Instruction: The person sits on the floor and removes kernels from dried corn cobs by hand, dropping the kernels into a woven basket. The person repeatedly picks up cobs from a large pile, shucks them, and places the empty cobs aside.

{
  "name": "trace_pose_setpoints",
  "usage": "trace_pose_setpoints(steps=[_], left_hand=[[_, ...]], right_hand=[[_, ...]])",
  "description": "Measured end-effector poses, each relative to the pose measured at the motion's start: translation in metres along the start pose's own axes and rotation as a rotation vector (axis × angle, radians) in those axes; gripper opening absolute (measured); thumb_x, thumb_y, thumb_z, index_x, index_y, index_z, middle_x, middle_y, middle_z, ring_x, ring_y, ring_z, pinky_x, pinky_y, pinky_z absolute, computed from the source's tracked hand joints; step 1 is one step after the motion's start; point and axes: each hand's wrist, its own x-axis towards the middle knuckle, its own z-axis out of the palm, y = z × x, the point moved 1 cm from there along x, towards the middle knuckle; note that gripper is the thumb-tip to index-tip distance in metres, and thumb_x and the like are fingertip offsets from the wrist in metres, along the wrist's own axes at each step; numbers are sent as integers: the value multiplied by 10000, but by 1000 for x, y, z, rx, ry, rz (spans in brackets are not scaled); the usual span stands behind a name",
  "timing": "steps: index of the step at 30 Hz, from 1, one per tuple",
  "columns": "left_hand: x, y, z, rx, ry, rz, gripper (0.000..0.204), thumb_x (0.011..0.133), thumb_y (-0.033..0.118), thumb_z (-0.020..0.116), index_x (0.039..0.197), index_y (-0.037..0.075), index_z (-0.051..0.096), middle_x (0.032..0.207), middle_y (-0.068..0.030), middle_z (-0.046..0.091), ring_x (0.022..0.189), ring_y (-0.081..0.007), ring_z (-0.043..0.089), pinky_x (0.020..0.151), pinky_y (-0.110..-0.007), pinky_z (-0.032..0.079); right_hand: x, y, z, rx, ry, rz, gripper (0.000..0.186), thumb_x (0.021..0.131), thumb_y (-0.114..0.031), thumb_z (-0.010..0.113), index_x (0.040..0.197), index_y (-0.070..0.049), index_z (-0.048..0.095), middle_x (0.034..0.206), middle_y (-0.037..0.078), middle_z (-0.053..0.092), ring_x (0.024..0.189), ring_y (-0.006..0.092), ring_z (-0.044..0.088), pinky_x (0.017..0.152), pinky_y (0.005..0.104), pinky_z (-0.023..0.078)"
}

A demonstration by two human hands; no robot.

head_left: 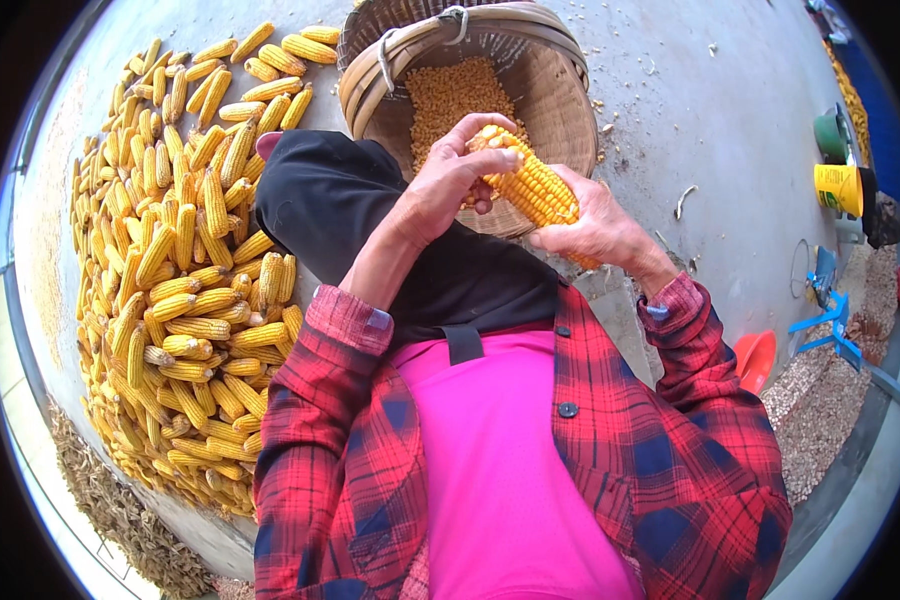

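While the concrete floor [730, 130] spreads pale under everything, its left side carries the biggest thing in sight: a heap of yellow cobs [185, 270], running from the far edge down toward the near left corner, within reach of the seated person. Beyond the person's dark lap sits a woven basket [555, 95], tilted with its mouth toward the hands, so that, as I judge it, loosened grain drops straight in; a layer of kernels [450, 95] already lies inside it. Off at the floor's right edge stand a yellow can [836, 187], a green tub [828, 135] and an orange scoop [755, 358], well apart from the work.

Held over the basket's near rim is one cob [535, 185], slanting from upper left to lower right. The right hand [600, 228] is closed around its lower end from beneath, wrist bent, steadying it. The left hand [440, 185] is clasped over the upper end, thumb pressed against the rows and fingers curled over the tip, a pose that looks fit for pushing kernels off. Both forearms rise from red plaid sleeves [345, 320] rolled back at the cuffs.
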Motion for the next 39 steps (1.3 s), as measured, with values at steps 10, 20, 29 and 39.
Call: trace_pose_setpoints(steps=[10,20,29,39], left_hand=[[1,-4,8,124,152,126,327,814,190,688,1107,103,572,793,15,542,540,-37,450,424,-193,380],[8,-2,0,85,209,79,287,833,299,695,1035,122,593,764,20,570,546,-38,513,417,-163,383],[1,2,-2,67,57,12,317,825,251,701,1073,115,558,777,22,518,508,-20,412,409,-163,307],[9,-5,2,34,109,-16,370,854,232,672,1164,112,509,832,-7,538,468,-26,422,385,-180,381]], right_hand=[[3,2,10,361,-71,58,576,741,-178,733,1216,1,461,925,36,572,706,97,571,576,255,488],[7,7,24,-47,123,-32,550,721,-188,742,1171,-6,483,881,27,586,732,132,588,670,295,497],[3,-3,6,257,-111,38,565,724,-170,738,1199,-10,476,979,8,554,813,108,548,707,276,473],[6,-4,12,-512,240,-63,626,661,-247,673,1195,-1,458,917,222,624,847,331,646,756,377,501]])
